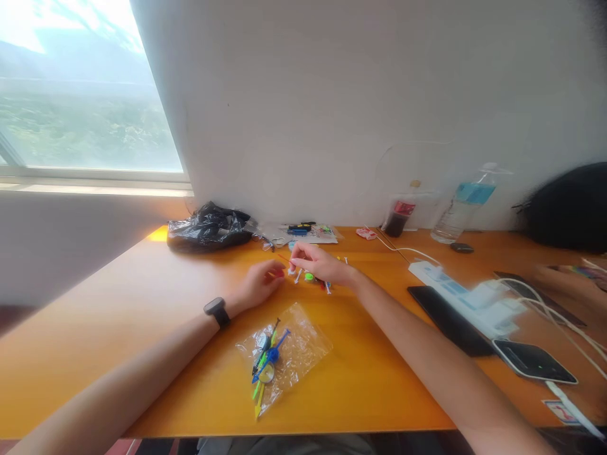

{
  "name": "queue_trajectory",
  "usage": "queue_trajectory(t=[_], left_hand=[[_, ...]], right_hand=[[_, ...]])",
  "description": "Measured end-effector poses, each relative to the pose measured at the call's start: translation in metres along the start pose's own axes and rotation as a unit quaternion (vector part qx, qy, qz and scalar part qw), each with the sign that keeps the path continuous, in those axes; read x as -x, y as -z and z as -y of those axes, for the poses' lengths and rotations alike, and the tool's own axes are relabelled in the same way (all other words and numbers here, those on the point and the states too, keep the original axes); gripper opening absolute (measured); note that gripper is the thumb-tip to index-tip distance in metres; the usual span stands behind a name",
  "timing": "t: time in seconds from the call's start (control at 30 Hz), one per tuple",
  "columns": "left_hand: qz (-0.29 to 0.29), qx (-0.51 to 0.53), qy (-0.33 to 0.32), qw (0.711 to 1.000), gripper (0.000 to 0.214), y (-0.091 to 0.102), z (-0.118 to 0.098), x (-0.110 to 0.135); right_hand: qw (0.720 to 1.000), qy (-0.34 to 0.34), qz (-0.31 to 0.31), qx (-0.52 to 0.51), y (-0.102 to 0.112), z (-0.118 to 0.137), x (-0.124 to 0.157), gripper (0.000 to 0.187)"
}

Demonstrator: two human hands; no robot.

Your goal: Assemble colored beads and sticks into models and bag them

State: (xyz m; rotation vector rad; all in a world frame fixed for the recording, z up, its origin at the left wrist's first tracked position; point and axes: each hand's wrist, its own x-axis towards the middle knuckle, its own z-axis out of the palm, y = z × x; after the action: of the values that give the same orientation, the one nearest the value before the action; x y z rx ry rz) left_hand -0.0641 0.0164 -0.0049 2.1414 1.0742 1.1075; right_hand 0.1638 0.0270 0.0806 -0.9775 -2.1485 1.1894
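Observation:
My right hand (318, 261) is closed in a pinch, with a thin red stick (284, 258) poking out to the left of its fingertips. Just to its left, my left hand (262, 282) rests low over the table with curled fingers. A small red piece (279, 273) shows at those fingertips; its kind is too small to tell. Below and beside my right hand lie small plastic pieces, among them a white stick with widened ends (298, 275) and a bright green round piece (310, 277). Nearer me, a clear plastic bag (303, 335) holds blue, green, yellow and black arrow-like pieces (272, 355).
A black plastic bag (208, 227) sits by the wall. Tools (301, 229) lie at the back. Two bottles, one with dark drink (398, 218) and one clear (462, 208), stand right of them. A power strip (467, 300), cables and phones (535, 361) occupy the right. Another person's hand (569, 284) is at far right.

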Motion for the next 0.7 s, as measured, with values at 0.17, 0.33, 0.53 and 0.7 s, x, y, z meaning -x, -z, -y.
queue_trajectory(t=[0.17,0.33,0.53,0.7], left_hand=[[-0.005,0.156,0.034,0.987,0.022,-0.006,-0.012,0.002],[0.013,0.254,0.090,0.963,0.026,-0.009,-0.030,0.005],[-0.002,0.272,0.093,0.958,0.028,-0.006,-0.041,0.005],[0.003,0.264,0.085,0.961,0.030,-0.005,-0.042,0.004]], right_hand=[[0.998,0.022,-0.057,-0.010,0.002,-0.005,-0.003,0.011],[0.999,-0.028,0.020,-0.001,0.010,-0.005,0.003,0.017],[0.993,-0.003,0.102,0.056,0.017,0.010,0.012,0.018],[0.991,0.015,0.112,0.079,0.016,0.015,0.012,0.018]])
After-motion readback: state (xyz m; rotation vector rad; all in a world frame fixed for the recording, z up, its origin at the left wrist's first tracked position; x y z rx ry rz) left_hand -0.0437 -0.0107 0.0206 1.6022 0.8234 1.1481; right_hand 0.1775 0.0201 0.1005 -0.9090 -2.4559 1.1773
